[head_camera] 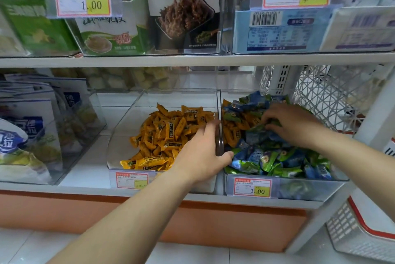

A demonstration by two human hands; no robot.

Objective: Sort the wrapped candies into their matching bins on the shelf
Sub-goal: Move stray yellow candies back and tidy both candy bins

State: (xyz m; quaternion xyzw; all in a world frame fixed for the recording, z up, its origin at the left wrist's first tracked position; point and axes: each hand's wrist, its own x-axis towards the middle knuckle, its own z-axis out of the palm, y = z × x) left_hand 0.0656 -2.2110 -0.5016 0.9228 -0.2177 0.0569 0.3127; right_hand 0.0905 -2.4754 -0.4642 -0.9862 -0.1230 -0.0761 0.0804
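- Candies in orange wrappers are lying heaped in the left bin, a clear tub sitting on the lower shelf; every wrapper showing in it is orange.
- Right bin, also clear, is standing just beside it, side walls meeting. It is holding a mixed heap: blue candies and green candies are filling the front and right, and stray orange candies are bunching against its left wall.
- Left hand is straddling the wall where the two bins meet. Its fingers are lying down inside the left bin over the orange heap and its thumb is hooking over onto the right-bin side, so it is clasping that wall. Cannot tell whether anything is sitting under the palm.
- Right hand is reaching into the back of the right bin, fingers curling down, with thumb and forefinger pinching a green candy on top of the heap.
- Each bin is carrying a red-edged price tag on its front: left tag, blurred, and right tag, reading 1.00.
- Further left on the same shelf, another clear bin is holding blue-and-white bags standing upright.
- Above, clear bins are holding green packets, packets with a dark picture and a pale blue box.
- White lattice basket is sitting just right of the right bin; its contents are too blurred to tell.
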